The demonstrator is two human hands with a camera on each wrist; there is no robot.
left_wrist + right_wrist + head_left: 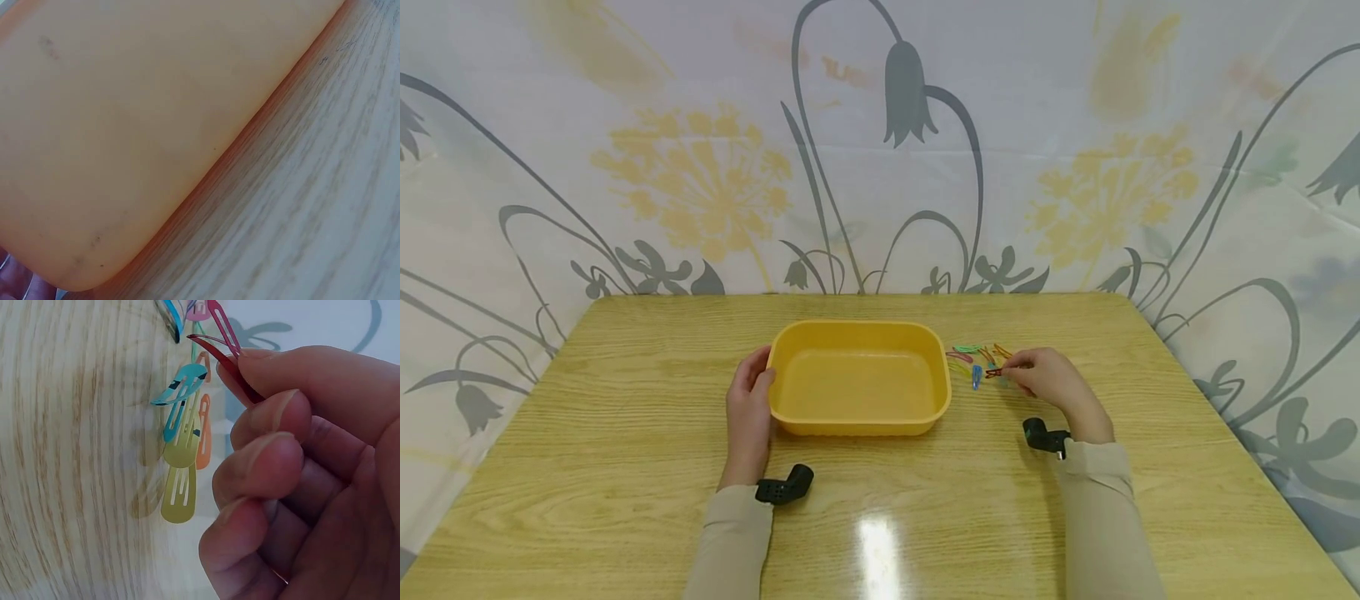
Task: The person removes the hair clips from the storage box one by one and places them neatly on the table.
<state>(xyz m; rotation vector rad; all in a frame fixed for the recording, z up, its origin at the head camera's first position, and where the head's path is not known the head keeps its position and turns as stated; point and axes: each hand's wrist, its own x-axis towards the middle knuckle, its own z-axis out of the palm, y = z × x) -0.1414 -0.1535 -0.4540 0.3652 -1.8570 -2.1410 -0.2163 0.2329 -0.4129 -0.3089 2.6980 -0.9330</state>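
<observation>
A yellow plastic tub stands on the table, and my left hand grips its left end, thumb at the rim. Up close in the left wrist view, the tub's outer wall fills most of the picture, with fingertips at its lower left corner. To the right of the tub, my right hand pinches a dark red snap hair clip between thumb and forefinger. Below it lie several other hair clips: a blue one, a green one, a teal one and a yellow one.
The wooden table extends on both sides of the tub. A patterned cloth hangs behind the table's far edge. Black wrist cameras sit on both forearms, the left one near the tub's front corner.
</observation>
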